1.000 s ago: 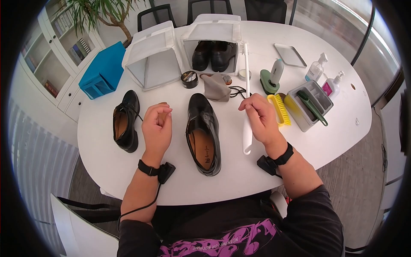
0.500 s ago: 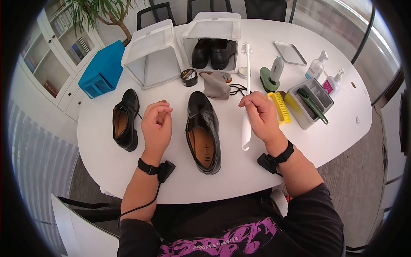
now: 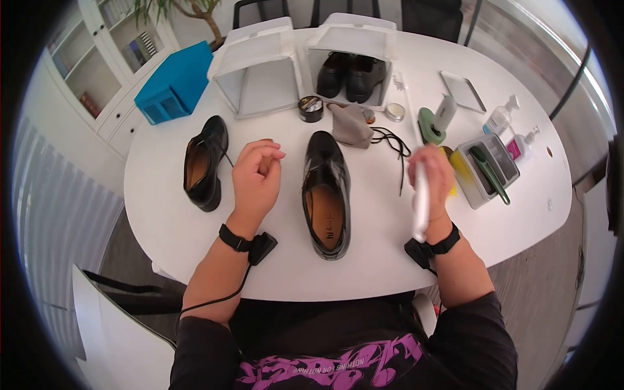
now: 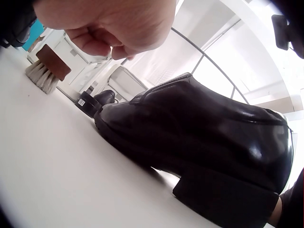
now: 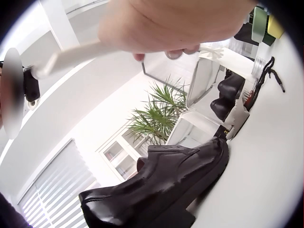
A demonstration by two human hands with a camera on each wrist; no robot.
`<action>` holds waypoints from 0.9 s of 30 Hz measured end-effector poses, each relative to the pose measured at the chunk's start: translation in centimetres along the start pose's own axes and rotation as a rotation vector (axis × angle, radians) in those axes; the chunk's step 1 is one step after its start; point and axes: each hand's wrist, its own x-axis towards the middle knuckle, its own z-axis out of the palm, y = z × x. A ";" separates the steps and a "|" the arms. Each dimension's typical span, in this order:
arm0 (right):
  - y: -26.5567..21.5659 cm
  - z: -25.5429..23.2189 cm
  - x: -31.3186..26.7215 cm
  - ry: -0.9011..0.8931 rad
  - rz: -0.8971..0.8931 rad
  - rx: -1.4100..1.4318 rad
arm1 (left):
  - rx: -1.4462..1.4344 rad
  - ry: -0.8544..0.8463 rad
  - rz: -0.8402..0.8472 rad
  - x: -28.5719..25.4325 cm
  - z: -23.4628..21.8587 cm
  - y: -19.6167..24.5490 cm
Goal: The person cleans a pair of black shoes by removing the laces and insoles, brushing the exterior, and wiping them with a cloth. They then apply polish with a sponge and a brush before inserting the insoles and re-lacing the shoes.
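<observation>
A black leather shoe (image 3: 327, 195) with a tan insole stands mid-table, its toe pointing away. My right hand (image 3: 432, 175) grips a long white brush (image 3: 421, 205) to the right of that shoe; the brush's bristled head (image 3: 398, 81) shows blurred at the far end. On the shoe's left side my left hand (image 3: 258, 179) hovers with loosely curled fingers and holds nothing. Past it, in the left wrist view, lies a wooden brush (image 4: 53, 62) with pale bristles, mostly hidden by the hand in the head view. A second black shoe (image 3: 205, 162) stands farther left.
Behind are two white boxes, one holding black shoes (image 3: 351, 77), plus a round black tin (image 3: 311, 109), grey cloth (image 3: 351, 125) and black laces (image 3: 392, 138). On the right stand a green brush (image 3: 431, 127), a grey caddy (image 3: 484, 169) and two bottles (image 3: 502, 116).
The head view has shifted, moving the scene rightward. My right hand has moved right and turned, swinging the white brush's near end with it. The left hand keeps its pose beside the shoe.
</observation>
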 end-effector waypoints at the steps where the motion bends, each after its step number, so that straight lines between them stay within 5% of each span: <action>1: 0.6 -0.4 -0.6 0.049 -0.002 0.148 | 0.008 -0.002 0.000 0.0 0.0 0.1; 2: 1.0 -1.0 -0.4 0.042 -0.198 -0.034 | 0.018 0.017 -0.010 0.0 0.0 0.3; 7: -3.2 0.1 -2.4 0.024 -0.357 0.074 | -0.024 -0.012 0.022 0.0 -0.4 0.7; 11: -5.7 -0.5 -2.8 -0.113 -0.279 0.219 | -0.012 -0.020 -0.023 0.0 -0.5 0.8; 18: -5.3 -3.0 -0.2 -0.058 -0.324 0.319 | -0.060 -0.015 -0.051 -0.1 -0.5 0.9; 24: -6.4 -2.3 0.4 -0.157 -0.059 0.652 | -0.024 -0.028 -0.036 0.0 -0.7 1.0; 27: -4.9 -2.8 0.9 -0.093 -0.113 0.486 | -0.023 -0.027 -0.033 0.1 -0.8 1.3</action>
